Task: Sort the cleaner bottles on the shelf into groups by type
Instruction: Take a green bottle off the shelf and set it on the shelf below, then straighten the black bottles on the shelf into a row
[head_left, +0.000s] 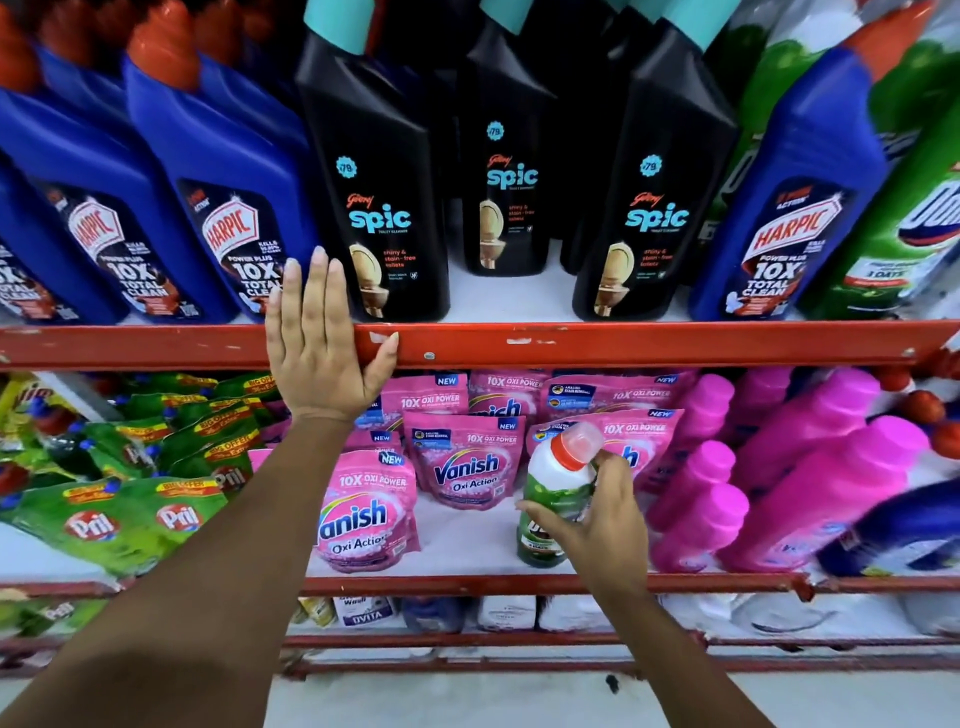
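Note:
My right hand (597, 514) grips a small green and white cleaner bottle (558, 483) with a red cap, held in front of the lower shelf. My left hand (322, 343) rests flat and open on the red edge of the upper shelf (623, 343), fingers up against a blue Harpic bottle (228, 197). On that upper shelf stand blue Harpic bottles at the left, black Spic bottles (384, 208) in the middle with a gap between them, one more blue Harpic bottle (779, 223), and green Domex bottles (904, 228) at the far right.
The lower shelf holds green Pril pouches (130, 514) on the left, pink Vanish pouches (467, 462) in the middle and pink bottles (810, 478) on the right. A blue and white bottle (893, 530) lies at the far right. More packs sit on a lower rack.

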